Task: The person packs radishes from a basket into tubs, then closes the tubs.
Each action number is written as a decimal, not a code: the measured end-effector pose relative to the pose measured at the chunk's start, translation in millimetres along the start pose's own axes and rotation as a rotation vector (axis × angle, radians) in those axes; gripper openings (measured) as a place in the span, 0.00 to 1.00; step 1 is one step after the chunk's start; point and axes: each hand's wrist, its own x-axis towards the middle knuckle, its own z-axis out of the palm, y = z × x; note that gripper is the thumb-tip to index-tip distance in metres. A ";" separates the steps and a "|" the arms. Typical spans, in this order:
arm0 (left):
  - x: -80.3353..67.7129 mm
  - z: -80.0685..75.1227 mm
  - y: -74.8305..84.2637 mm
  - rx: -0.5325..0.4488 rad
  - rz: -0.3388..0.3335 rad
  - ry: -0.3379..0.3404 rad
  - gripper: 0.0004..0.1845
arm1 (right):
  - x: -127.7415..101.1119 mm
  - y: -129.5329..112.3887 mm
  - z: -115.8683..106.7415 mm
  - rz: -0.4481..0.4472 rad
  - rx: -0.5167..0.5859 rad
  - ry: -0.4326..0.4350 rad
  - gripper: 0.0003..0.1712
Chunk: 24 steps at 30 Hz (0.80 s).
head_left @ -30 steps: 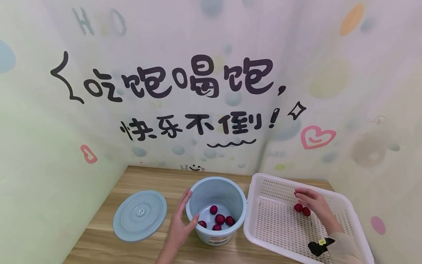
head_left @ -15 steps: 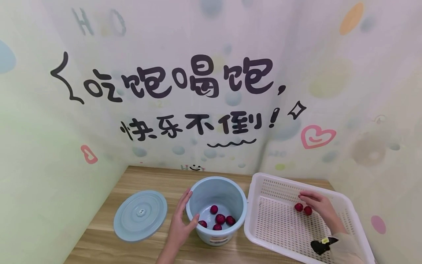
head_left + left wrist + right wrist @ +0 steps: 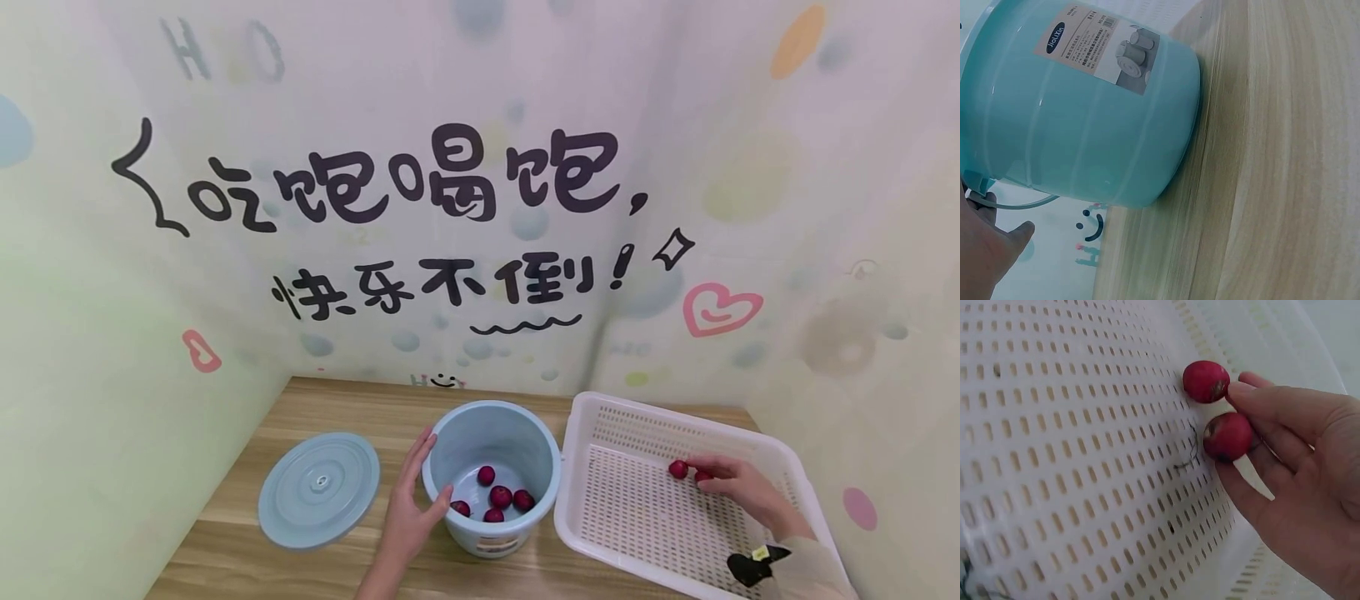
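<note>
My right hand (image 3: 753, 493) reaches into the white basket (image 3: 592, 525), thumb and fingers round a red radish (image 3: 1227, 436). A second radish (image 3: 1205, 381) sits right beside it, close to my index fingertip in the right wrist view. My left hand (image 3: 408, 504) rests against the left side of the light blue bucket (image 3: 491, 433), fingers spread along its rim and thumb at the front. Several radishes (image 3: 501, 497) lie at the bottom of the bucket. In the left wrist view, its thin handle (image 3: 1019, 205) hangs near my fingers.
A round light blue lid (image 3: 321, 492) lies on the wooden table (image 3: 240, 500) left of the bucket. The basket stands close to the bucket's right side. Walls with printed writing (image 3: 442, 283) bound the table at the back and sides.
My right hand has moved right and lowered onto the right-hand radish in the basket, its fingers now round it. The left hand and the bucket stay put.
</note>
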 end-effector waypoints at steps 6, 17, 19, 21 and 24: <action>-0.3 -1.5 0.3 0.002 -0.002 0.001 0.40 | -2.3 8.0 -1.4 -0.059 0.047 -0.124 0.24; 0.0 -1.4 0.4 -0.020 0.010 -0.001 0.40 | -1.7 11.9 2.7 -0.083 0.061 -0.146 0.23; 0.2 -1.1 0.6 -0.019 0.013 -0.003 0.40 | -1.3 11.8 3.1 -0.074 0.068 -0.161 0.23; 0.2 -0.9 0.6 -0.016 0.013 -0.003 0.40 | -1.1 12.1 3.2 -0.077 0.082 -0.179 0.23; 0.0 -0.8 0.5 -0.018 0.016 -0.002 0.40 | -0.7 12.5 3.0 -0.082 0.104 -0.217 0.22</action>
